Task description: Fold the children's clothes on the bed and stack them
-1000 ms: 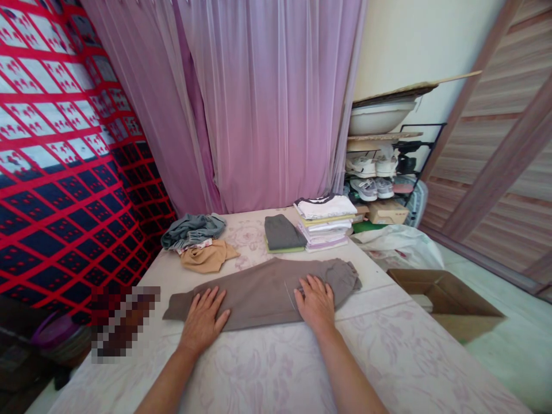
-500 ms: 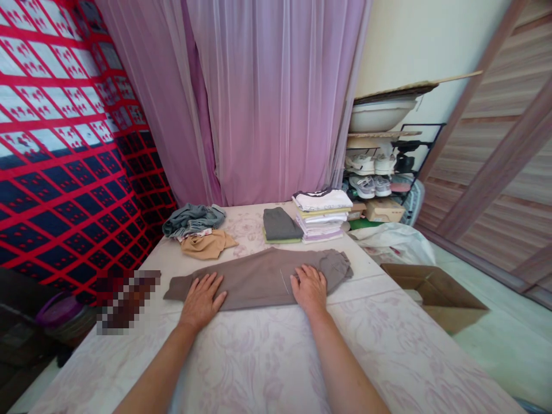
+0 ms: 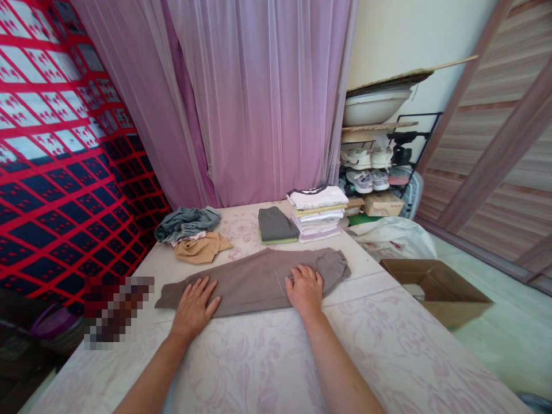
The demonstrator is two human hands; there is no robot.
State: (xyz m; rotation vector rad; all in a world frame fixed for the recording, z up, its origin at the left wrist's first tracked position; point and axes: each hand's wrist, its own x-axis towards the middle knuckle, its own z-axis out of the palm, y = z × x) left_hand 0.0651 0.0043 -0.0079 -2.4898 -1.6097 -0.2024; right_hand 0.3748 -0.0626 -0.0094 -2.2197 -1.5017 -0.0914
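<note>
A pair of brown trousers (image 3: 252,277), folded lengthwise, lies across the pale flowered table (image 3: 388,345). My left hand (image 3: 192,305) lies flat, fingers spread, on the leg end at the left. My right hand (image 3: 304,289) rests palm down on the waist part at the right, its fingers slightly curled into the cloth. Neither hand lifts the trousers.
Behind the trousers lie a heap of grey and tan clothes (image 3: 190,233), a folded dark grey item (image 3: 276,224) and a stack of folded shirts (image 3: 317,211). An open cardboard box (image 3: 435,284) stands on the floor at the right. A shoe rack (image 3: 379,167) stands by the pink curtain (image 3: 267,98).
The camera has shifted a little. Both hands stay on the trousers; my right hand's fingers have curled slightly into the cloth near the waist.
</note>
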